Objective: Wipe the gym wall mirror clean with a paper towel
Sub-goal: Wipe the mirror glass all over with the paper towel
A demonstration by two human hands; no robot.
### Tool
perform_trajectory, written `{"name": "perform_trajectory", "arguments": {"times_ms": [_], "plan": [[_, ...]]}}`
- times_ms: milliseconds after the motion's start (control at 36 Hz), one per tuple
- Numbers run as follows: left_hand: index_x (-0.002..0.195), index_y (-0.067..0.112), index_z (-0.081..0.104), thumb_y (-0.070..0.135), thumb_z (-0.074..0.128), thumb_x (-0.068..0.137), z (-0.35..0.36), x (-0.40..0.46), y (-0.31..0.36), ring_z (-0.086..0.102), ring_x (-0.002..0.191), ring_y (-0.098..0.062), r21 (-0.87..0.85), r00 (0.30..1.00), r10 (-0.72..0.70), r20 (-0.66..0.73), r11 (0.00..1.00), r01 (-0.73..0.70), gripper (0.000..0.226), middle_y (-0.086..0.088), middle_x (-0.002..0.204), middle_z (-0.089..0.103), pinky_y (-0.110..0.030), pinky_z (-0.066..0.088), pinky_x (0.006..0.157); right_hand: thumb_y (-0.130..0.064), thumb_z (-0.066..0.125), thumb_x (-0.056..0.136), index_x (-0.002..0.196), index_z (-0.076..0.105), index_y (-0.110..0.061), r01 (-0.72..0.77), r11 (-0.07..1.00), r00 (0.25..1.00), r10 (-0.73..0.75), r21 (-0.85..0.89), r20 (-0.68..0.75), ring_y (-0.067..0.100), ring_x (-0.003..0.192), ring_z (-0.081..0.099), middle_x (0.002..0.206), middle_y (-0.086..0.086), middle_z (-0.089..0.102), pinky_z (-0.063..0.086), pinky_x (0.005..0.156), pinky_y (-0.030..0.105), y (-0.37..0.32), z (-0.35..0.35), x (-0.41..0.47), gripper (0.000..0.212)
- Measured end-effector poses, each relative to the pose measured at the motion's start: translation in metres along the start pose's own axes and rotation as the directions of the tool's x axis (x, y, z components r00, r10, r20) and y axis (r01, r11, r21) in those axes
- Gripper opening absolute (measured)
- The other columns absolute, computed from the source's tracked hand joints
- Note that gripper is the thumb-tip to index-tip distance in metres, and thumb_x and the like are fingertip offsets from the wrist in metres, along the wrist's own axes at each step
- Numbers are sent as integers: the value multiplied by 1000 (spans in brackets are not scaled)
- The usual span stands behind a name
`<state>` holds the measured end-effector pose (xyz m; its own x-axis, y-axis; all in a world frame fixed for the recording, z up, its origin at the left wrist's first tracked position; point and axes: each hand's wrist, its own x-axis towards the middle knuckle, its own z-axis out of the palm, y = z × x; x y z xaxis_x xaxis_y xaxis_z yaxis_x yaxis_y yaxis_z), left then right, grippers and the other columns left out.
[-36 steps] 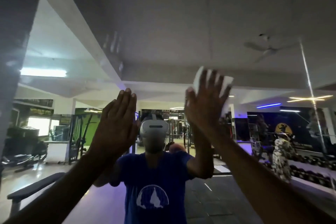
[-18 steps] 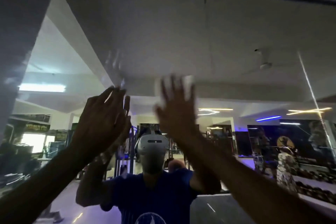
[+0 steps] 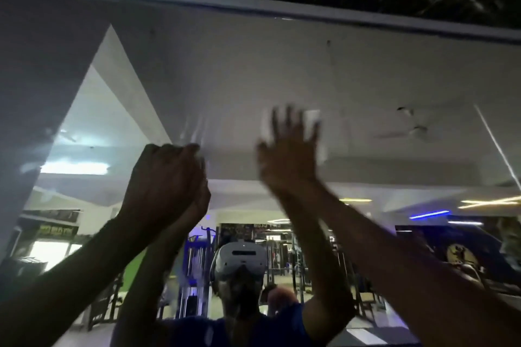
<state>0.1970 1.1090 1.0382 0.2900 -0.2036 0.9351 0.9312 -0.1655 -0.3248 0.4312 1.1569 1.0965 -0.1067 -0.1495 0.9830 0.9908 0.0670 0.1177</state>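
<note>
Both arms are raised toward the mirror (image 3: 282,65), in its upper half, below the top frame (image 3: 253,10). The right hand (image 3: 290,155) is spread flat, fingers straight and fanned apart, pressing a white paper towel (image 3: 313,121) against the glass. The towel shows as pale patches between and beside the fingers, most of it hidden behind the palm; motion blur softens its outline. The left hand (image 3: 166,186) sits to the left of the right hand and slightly lower, its back to the camera and its fingers curled over; it lies against its own reflection, so the knuckles appear to touch the glass. No object is visible in it. The mirror reflects a white ceiling with a fan (image 3: 414,129), strip lights, gym machines along the lower edge, and the person in a blue shirt (image 3: 197,332) wearing a white headset (image 3: 242,259). A thin bright streak (image 3: 496,146) crosses the glass near the right edge.
</note>
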Motion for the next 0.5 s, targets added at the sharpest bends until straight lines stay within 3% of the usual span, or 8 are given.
{"name": "perform_trajectory", "arguments": {"times_ms": [83, 139, 222, 278, 333, 389, 444, 500], "plan": [[121, 2, 67, 31, 37, 99, 9, 28, -14, 71, 99, -42, 9, 999, -53, -9, 999, 53, 48, -23, 109, 74, -51, 49, 81, -50, 36, 103, 167, 28, -22, 402, 914, 912, -405, 51, 69, 35, 162, 17, 174, 12, 23, 6, 128, 63, -36, -10, -35, 70], [134, -4, 59, 32, 32, 102, 21, 42, -27, 64, 122, -44, 27, 998, -38, 52, 999, 37, 56, -28, 132, 65, -54, 50, 88, -48, 32, 105, 168, 24, -26, 499, 867, 862, -495, -7, 109, 30, 163, 14, 176, 8, 18, 6, 129, 59, -4, -17, -23, 68], [145, -9, 49, 38, 20, 105, 36, 47, -41, 42, 147, -45, 150, 985, 14, 171, 988, -40, 68, -31, 154, 47, -56, 40, 102, -52, 32, 89, 161, 41, -20, 373, 920, 918, -346, -124, 196, 35, 160, 24, 173, 10, 28, 12, 123, 56, 82, -12, 24, 79], [149, -9, 45, 37, 21, 106, 43, 39, -43, 37, 150, -46, 188, 983, 39, 179, 979, -74, 68, -32, 157, 42, -56, 35, 106, -52, 27, 87, 162, 38, -19, 106, 984, 988, -89, -142, 123, 39, 155, 36, 168, 15, 37, 20, 121, 62, 137, -13, 54, 83], [153, -7, 41, 40, 21, 105, 44, 33, -42, 36, 151, -43, 195, 986, 11, 165, 980, -44, 69, -30, 159, 41, -55, 33, 109, -58, 10, 92, 168, 25, -25, -183, 975, 971, 199, -127, 132, 36, 159, 25, 173, 13, 26, 16, 124, 65, 154, -18, 77, 84], [151, -4, 45, 40, 26, 102, 43, 35, -40, 41, 148, -39, 204, 983, -5, 184, 978, -33, 69, -27, 155, 46, -52, 36, 105, -60, 13, 98, 169, 19, -25, -366, 927, 914, 375, -86, 152, 38, 161, 15, 175, 15, 18, 8, 127, 67, 127, -14, 91, 81], [134, 2, 57, 37, 33, 98, 38, 45, -41, 54, 134, -36, 202, 985, -8, 172, 979, -27, 56, -19, 136, 60, -48, 40, 92, -57, 23, 100, 167, 29, -20, -318, 945, 943, 323, -69, 76, 43, 158, 24, 171, 20, 28, 11, 125, 71, 79, 1, 93, 77], [124, 3, 62, 31, 36, 98, 35, 59, -43, 61, 124, -36, 174, 992, -33, 122, 985, 11, 46, -19, 126, 65, -48, 40, 86, -55, 28, 99, 163, 40, -18, -109, 994, 993, 107, -27, -45, 44, 155, 33, 167, 19, 37, 16, 124, 72, 22, 11, 79, 75]]}}
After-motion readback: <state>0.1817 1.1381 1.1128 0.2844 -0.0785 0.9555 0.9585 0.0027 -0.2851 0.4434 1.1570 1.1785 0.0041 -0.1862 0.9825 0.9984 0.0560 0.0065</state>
